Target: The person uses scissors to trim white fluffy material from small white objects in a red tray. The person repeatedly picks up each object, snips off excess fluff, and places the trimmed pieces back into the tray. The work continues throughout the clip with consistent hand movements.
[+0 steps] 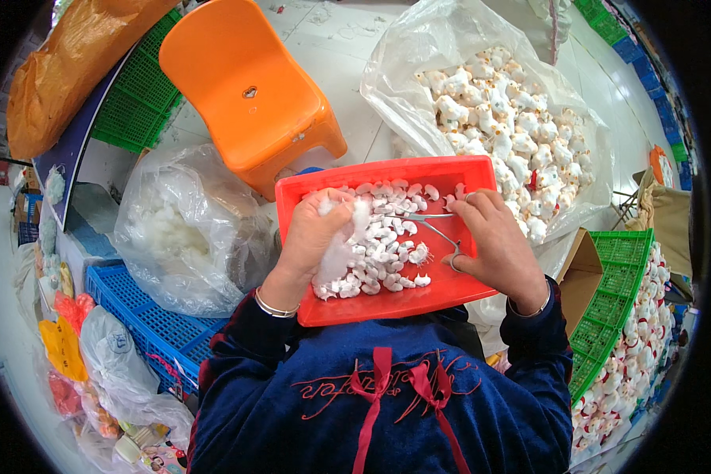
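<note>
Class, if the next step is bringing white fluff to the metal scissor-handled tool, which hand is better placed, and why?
Probably the left hand: it holds white fluff over the red tray, and the clear bag of fluff sits on that side. The right hand is occupied with the scissor-handled tool.

Orange chair (253, 87) up top, kinda left of center, on the pale floor (336, 67). Green crate (138, 99) just left of it, orange sack (75, 67) further over. Blue crate (154, 312) is down left beside some plastic bags (117, 355). Over right, a box (581, 268) sits next to another green crate (615, 300).
</note>
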`<action>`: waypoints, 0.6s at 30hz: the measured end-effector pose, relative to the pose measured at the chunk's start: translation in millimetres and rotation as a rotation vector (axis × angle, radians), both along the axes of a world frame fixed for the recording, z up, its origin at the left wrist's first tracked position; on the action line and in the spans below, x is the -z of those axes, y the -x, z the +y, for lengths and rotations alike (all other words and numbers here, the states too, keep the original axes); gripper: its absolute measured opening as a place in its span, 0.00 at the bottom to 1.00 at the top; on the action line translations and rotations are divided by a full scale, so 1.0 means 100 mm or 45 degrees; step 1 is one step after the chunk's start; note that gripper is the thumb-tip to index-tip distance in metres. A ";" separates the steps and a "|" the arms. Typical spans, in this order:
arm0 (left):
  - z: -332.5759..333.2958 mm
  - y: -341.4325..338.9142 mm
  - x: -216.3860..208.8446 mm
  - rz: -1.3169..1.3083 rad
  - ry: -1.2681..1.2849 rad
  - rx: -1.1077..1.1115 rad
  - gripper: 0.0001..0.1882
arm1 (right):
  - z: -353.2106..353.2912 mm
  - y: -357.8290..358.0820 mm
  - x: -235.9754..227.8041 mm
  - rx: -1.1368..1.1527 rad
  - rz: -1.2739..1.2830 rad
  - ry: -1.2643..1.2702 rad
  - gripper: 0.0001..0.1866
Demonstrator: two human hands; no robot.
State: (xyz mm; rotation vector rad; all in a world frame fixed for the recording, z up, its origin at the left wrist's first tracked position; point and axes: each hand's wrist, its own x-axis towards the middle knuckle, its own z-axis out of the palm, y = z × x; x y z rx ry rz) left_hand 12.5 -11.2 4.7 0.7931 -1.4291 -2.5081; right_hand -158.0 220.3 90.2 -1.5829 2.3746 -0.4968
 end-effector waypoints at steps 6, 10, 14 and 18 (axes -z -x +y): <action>0.13 0.02 -0.07 -0.061 -0.129 -0.042 0.07 | -0.08 -0.11 0.11 -0.026 -0.006 0.048 0.37; 0.14 -0.02 -0.01 0.063 -0.006 0.001 0.07 | -0.02 -0.06 0.12 -0.080 0.034 -0.066 0.27; 0.15 -0.02 -0.04 0.036 0.121 0.004 0.05 | -0.04 -0.06 0.02 -0.091 0.000 -0.159 0.20; 0.16 -0.03 -0.03 0.087 0.290 0.094 0.04 | -0.07 -0.10 0.01 -0.163 0.032 -0.158 0.22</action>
